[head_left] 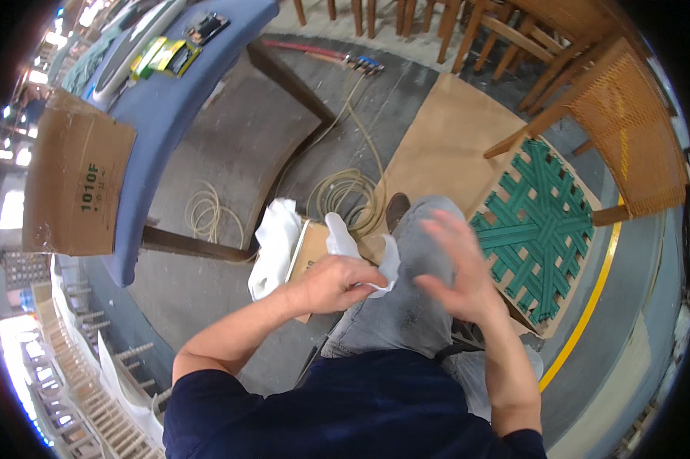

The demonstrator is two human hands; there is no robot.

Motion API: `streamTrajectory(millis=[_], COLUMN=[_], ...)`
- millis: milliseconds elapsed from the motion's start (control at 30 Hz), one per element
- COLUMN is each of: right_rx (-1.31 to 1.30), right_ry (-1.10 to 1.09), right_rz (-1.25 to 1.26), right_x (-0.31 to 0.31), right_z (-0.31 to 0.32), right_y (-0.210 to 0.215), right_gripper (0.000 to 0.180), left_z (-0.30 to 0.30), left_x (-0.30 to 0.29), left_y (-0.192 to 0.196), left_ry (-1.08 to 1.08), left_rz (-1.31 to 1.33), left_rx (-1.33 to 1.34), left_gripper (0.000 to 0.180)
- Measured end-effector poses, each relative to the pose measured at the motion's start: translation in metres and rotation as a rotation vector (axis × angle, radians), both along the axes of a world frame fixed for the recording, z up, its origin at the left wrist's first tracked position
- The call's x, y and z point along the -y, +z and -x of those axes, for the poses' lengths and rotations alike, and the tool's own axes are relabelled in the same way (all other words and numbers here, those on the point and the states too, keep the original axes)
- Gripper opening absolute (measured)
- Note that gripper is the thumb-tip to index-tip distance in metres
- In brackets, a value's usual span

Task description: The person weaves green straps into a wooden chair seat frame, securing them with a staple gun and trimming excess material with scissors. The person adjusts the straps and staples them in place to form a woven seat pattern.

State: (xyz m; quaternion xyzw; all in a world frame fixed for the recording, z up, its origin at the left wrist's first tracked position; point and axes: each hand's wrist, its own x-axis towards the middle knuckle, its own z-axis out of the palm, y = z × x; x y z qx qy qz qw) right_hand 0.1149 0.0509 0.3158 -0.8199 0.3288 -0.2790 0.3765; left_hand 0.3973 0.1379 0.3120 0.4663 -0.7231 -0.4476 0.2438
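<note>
My left hand (336, 284) is closed, thumb and fingers pinching a thin white sheet (343, 236) that looks like soft foam or paper. The sheet curls up above my fist, over my bent leg in grey jeans (391, 317). My right hand (465, 277) is raised over the same leg, its fingers apart, slightly blurred, with nothing in it. Beside my left wrist, more folded white material (277, 243) lies on a small cardboard box (307, 251). To the right stands a wooden chair with a seat of woven green webbing (545, 229) and a cane back (628, 141).
A table with a blue padded top (178, 88) stands at the left, bearing a cardboard carton (81, 172) and a yellow-green package (163, 59). A coiled hose (345, 195) lies on the floor ahead. Brown cardboard (452, 141) covers floor ahead-right. Wooden chairs (505, 34) crowd the far side.
</note>
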Motion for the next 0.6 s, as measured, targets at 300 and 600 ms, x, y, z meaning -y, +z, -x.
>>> streamTrajectory(millis=[300,600], right_rx=[0.255,0.252], right_ry=[0.178,-0.131], right_rz=[-0.367,-0.231], right_x=[0.072,0.090], right_z=[0.027,0.084], right_y=[0.076,0.125], right_gripper=[0.030,0.011], left_z=[0.024,0.097], left_x=[0.114,0.185], left_y=[0.151,0.208], left_ry=[-0.047,-0.292], left_rz=[0.201,0.226], left_rx=[0.181,0.159], left_gripper=[0.020,0.038])
